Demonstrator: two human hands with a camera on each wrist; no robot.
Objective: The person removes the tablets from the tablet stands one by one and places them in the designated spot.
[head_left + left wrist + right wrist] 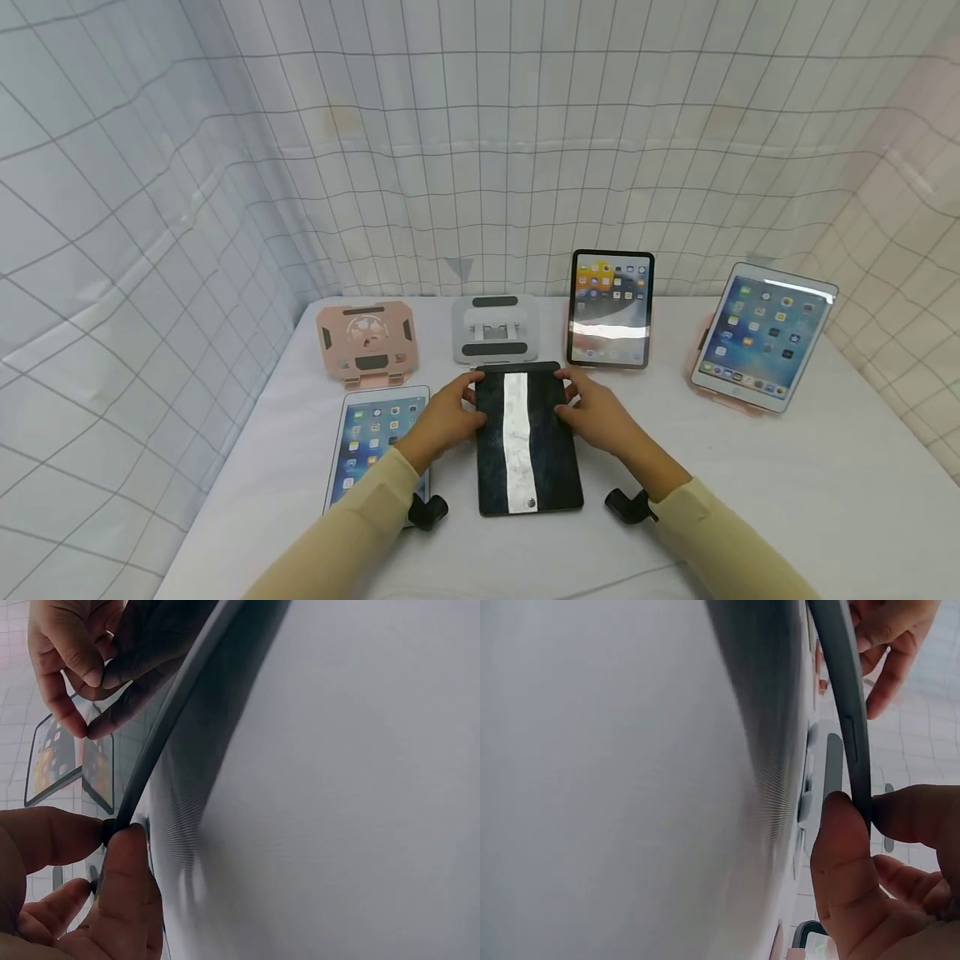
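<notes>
Our pale yellow sleeves [341,533] cross the front of the white table [675,442] at eight and four o'clock. Between them sits the dark tablet [528,442], at the center of our clock, a bright strip running down its glossy face. We cannot tell whether its near end touches the tabletop. Our left hand [450,417] pinches its upper left edge, at about ten o'clock, thumb and fingers closed down to the tablet's thickness. Our right hand [600,417] pinches the opposite edge in the same way, at about two o'clock.

Just beyond the tablet, at twelve o'clock, we see a white stand [495,329] with gray pads. At one o'clock a black-rimmed tablet [611,308] leans upright, its screen lit. At nine o'clock a white tablet [375,442] lies partly under our left forearm, and a pink stand [367,340] stands at ten. Farther off, at two o'clock, a larger-looking white tablet [765,337] rests tilted on another pink stand [693,365]. Behind everything hangs a checked curtain [480,150].
</notes>
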